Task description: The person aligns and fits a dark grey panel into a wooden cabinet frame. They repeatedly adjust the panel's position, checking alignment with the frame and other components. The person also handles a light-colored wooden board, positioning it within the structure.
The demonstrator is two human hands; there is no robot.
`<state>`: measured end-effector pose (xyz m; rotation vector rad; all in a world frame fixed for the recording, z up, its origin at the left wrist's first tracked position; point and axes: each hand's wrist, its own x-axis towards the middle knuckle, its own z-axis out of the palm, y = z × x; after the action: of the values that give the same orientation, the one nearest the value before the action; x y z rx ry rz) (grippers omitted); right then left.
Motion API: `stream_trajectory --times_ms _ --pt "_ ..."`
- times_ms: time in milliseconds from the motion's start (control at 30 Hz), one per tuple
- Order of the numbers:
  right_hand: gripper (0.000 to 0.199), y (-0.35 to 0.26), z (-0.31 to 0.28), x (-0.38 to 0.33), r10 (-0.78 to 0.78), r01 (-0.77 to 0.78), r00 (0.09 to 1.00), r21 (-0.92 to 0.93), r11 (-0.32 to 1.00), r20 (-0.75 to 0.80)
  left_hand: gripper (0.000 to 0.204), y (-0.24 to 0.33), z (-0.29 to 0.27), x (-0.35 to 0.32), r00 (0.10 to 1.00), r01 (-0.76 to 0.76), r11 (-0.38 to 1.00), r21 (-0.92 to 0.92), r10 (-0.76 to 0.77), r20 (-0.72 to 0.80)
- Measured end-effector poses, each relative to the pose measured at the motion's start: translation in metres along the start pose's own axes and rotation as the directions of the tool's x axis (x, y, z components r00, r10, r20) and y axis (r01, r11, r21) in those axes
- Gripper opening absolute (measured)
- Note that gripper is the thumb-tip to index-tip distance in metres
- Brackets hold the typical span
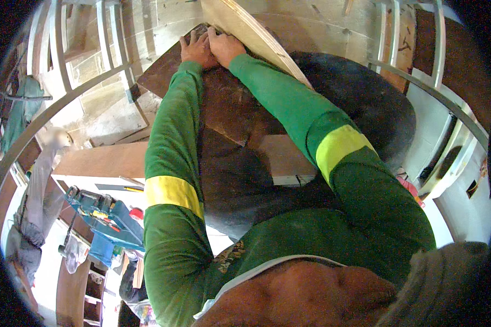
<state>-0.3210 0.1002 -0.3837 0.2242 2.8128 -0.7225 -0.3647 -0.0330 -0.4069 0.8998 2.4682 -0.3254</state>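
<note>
Both my arms, in green sleeves with yellow bands, reach far forward. My left hand [197, 52] rests on the far corner of a dark brown board [223, 98], its fingers a little apart. Right against it is my right hand [227, 48], its fingers bent and bunched close to the left ones. What the right fingers grip, if anything, is too small to make out. A pale plywood panel [256, 32] stands on edge just to the right of my right hand and slants toward my right forearm. The brown board lies over my dark-clothed legs.
A blue tool holder [106, 212] with hand tools is at the lower left, beside a brown-topped cabinet [106, 158]. Someone in grey trousers [35, 185] is at the left. Metal rails [63, 111] curve along the left, with a black rounded shape [365, 103] at the right.
</note>
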Motion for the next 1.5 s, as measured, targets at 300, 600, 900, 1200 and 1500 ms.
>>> stream_trajectory --times_ms 300,600,900,1200,1500 --pt "0.035 0.012 0.036 0.024 -0.141 0.136 0.990 -0.138 0.981 -0.025 0.096 0.004 0.005 0.001 0.997 0.039 0.998 -0.056 -0.043 -0.070" --pt "0.018 0.041 0.007 -0.050 -0.079 0.112 0.965 -0.121 0.986 0.251 0.103 0.016 -0.043 -0.005 0.984 0.063 0.997 -0.037 -0.056 0.168" --pt "0.023 0.038 -0.042 -0.127 0.019 0.060 0.929 -0.202 0.978 0.369 0.109 0.013 -0.066 -0.016 0.967 0.082 0.986 -0.145 -0.044 0.249" --pt "0.022 0.000 -0.050 -0.104 0.026 -0.006 0.972 -0.088 0.996 0.233 0.119 -0.002 0.005 0.016 0.999 0.027 0.990 -0.137 -0.023 0.027" --pt "0.022 -0.007 0.013 -0.014 -0.152 0.154 0.986 -0.030 0.988 0.065 0.060 -0.068 0.060 0.060 0.961 -0.213 0.660 -0.721 0.007 -0.277"
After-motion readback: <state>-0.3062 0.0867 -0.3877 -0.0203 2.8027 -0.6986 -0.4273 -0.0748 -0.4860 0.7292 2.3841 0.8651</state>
